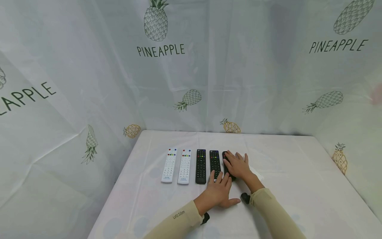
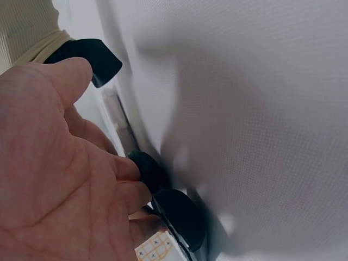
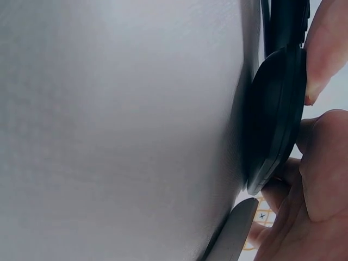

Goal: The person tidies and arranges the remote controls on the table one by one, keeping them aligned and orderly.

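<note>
Two white remote controls (image 1: 169, 166) and three black ones stand in a row on the table. My left hand (image 1: 217, 192) reaches over the near end of the second black remote (image 1: 215, 161), fingers extended and thumb out to the side. In the left wrist view its fingertips are at the rounded end of a black remote (image 2: 182, 217). My right hand (image 1: 238, 167) lies spread over the rightmost black remote (image 1: 225, 156), covering much of it. The right wrist view has fingertips along the upper side of a black remote (image 3: 277, 114).
A pale flat thing (image 1: 257, 173) shows partly from under the right hand. Black wrist devices (image 1: 245, 198) sit at both cuffs. The table (image 1: 283, 156) has a white cloth, and pineapple-print curtains (image 1: 238, 66) hang behind and at the sides.
</note>
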The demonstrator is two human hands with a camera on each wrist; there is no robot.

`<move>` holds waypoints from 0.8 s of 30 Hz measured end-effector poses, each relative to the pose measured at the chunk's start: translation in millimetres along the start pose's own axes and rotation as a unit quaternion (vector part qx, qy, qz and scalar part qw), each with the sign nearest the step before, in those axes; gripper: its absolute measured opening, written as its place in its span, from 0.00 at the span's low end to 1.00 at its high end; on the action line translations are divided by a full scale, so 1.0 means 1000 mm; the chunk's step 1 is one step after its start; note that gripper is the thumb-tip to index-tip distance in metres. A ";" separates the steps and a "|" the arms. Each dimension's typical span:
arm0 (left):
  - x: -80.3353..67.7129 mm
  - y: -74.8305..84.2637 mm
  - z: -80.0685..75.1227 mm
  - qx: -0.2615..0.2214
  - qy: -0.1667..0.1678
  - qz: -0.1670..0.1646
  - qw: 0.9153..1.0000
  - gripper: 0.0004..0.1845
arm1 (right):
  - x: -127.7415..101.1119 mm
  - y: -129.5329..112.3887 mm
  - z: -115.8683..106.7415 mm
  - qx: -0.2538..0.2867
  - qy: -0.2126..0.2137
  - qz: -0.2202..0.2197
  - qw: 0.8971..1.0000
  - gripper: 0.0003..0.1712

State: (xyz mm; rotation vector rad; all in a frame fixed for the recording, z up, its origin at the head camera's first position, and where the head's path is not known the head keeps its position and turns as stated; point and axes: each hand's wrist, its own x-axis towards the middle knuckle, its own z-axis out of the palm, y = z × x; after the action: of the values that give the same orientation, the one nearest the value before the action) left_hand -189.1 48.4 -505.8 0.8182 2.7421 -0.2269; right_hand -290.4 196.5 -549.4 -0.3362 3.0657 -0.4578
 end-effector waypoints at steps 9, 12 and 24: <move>0.000 -0.001 -0.001 0.003 -0.005 0.003 1.000 0.50 | 0.001 -0.001 -0.001 0.000 -0.006 0.005 1.000 0.32; 0.000 -0.001 0.001 -0.002 -0.006 0.003 1.000 0.50 | 0.001 -0.002 -0.001 0.002 -0.006 0.007 1.000 0.32; 0.001 -0.003 0.000 -0.007 0.000 0.006 1.000 0.49 | 0.004 -0.001 0.000 0.012 -0.011 0.013 1.000 0.32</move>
State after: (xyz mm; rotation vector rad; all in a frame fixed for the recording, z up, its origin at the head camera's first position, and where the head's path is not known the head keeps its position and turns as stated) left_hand -191.4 46.4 -505.6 0.8316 2.7339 -0.2040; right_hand -293.9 194.6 -549.4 -0.2979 3.0362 -0.4863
